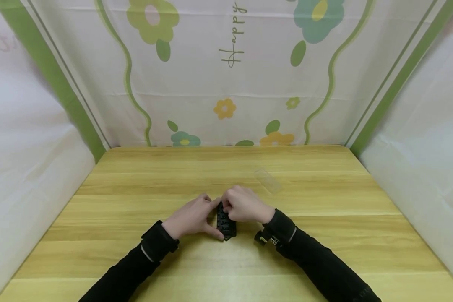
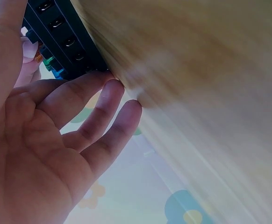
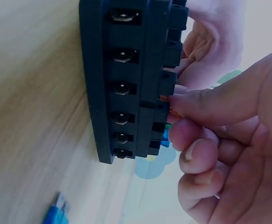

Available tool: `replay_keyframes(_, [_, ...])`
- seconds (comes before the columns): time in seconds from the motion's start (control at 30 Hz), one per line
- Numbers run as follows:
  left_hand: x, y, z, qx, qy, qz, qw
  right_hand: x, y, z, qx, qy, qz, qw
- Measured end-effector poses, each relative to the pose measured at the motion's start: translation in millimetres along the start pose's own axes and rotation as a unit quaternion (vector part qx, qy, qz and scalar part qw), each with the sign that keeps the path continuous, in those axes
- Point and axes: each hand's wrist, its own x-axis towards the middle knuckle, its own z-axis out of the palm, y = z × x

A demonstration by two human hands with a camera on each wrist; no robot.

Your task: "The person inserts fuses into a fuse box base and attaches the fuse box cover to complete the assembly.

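A black fuse block [image 1: 226, 226] stands on the wooden table between my two hands, with a row of metal terminals [image 3: 122, 87] along its side. My left hand [image 1: 194, 216] grips it by its ends, thumb at the near end and fingertips [image 2: 105, 77] at the far end. With thumb and forefinger my right hand [image 1: 245, 204] pinches a small orange blade fuse [image 3: 173, 112] at the top of the block, mostly hidden by the fingers. Green [image 2: 47, 60] and blue fuses [image 3: 165, 136] sit in the block beyond it.
A clear plastic cover [image 1: 268, 181] lies on the table beyond my right hand. On the tabletop beside the block is a blue fuse [image 3: 56, 212] with metal blades. A flowered cloth [image 1: 226, 84] hangs behind the table, with more cloth at both sides.
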Motion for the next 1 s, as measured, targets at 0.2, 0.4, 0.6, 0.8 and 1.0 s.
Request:
replay_keyframes(0.2, [-3.0,-0.2,1.1,-0.008,-0.012,-0.016,0.9998,-0.4,3.3,-3.3,0.017,-0.036,0.015,0.9991])
replay_keyframes(0.4, [-2.3,-0.5,0.7,-0.008,-0.017,-0.022,0.9996,-1.7,1.6,-12.4,0.028,-0.052,0.014,0.9982])
replay_keyframes(0.6, [-1.4,-0.8,0.1,-0.003,-0.017,-0.02,0.9996,-2.7,1.8,-14.6,0.022,-0.041,0.026,0.9986])
replay_keyframes(0.8, [-1.6,-0.7,0.4,-0.005,-0.018,-0.021,0.9996,-1.7,3.9,-12.7,0.032,-0.042,0.017,0.9985])
replay_keyframes(1.0, [-1.5,-0.5,0.3,-0.006,-0.015,-0.017,0.9997,-1.4,2.1,-9.7,0.007,-0.046,0.024,0.9986])
